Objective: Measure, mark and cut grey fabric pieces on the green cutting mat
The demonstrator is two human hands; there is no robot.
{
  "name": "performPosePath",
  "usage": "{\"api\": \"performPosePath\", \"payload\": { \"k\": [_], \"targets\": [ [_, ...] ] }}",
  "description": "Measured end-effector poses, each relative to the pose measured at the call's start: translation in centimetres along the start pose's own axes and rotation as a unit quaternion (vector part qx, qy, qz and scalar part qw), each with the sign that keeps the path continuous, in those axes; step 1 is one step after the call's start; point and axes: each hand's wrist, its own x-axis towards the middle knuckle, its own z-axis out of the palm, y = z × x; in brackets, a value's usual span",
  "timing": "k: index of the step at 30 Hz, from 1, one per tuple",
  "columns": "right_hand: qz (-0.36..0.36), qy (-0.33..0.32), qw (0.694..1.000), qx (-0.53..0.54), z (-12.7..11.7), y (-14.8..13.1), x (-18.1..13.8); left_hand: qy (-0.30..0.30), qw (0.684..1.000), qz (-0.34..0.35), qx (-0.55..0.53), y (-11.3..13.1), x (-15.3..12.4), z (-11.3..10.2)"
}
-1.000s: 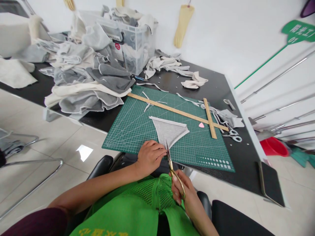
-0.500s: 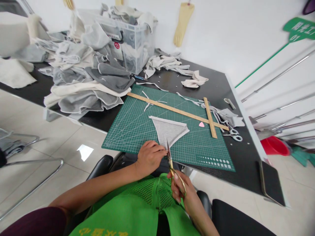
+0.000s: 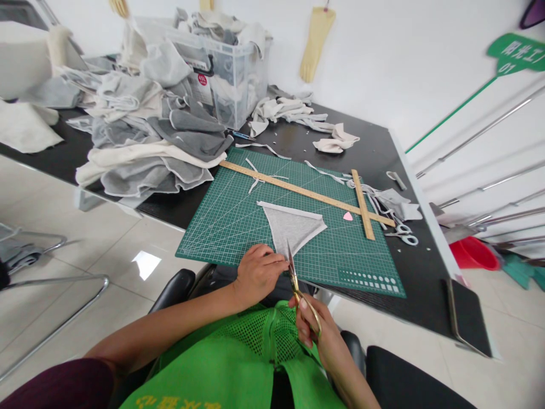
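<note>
A light grey, roughly triangular piece of fabric [image 3: 292, 222] lies on the green cutting mat [image 3: 221, 218], its wide folded edge away from me. My left hand [image 3: 260, 272] is closed on the narrow near end of the fabric, at the mat's front edge. In my right hand [image 3: 314, 321] is a pair of gold-handled scissors [image 3: 294, 279], my fingers through and around the handles. The blades point away from me and lie at the fabric's narrow end, right beside my left fingertips. The fabric's near tip is hidden by my left fingers.
Two crossed wooden rulers [image 3: 298, 193] lie on the mat. Fabric strips and white-handled scissors [image 3: 406, 234] are at the right, a phone [image 3: 468, 318] at the table's corner. A large fabric pile [image 3: 149, 136] and a clear plastic bin [image 3: 232, 85] stand at the back left.
Almost nothing differs. The scissors' blade tips have shifted very slightly to the left on the fabric; both hands stay in nearly the same place.
</note>
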Motion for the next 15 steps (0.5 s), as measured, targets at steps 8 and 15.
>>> {"api": "performPosePath", "payload": {
  "k": [8,15],
  "targets": [
    [0.005,-0.002,1.000,-0.007,0.13,-0.06,-0.18,-0.006,1.000,0.000,0.002,0.01,0.05,-0.10],
    [0.010,-0.010,1.000,-0.010,-0.08,-0.22,-0.37,-0.004,1.000,-0.007,-0.006,0.00,-0.04,0.10]
  ]
}}
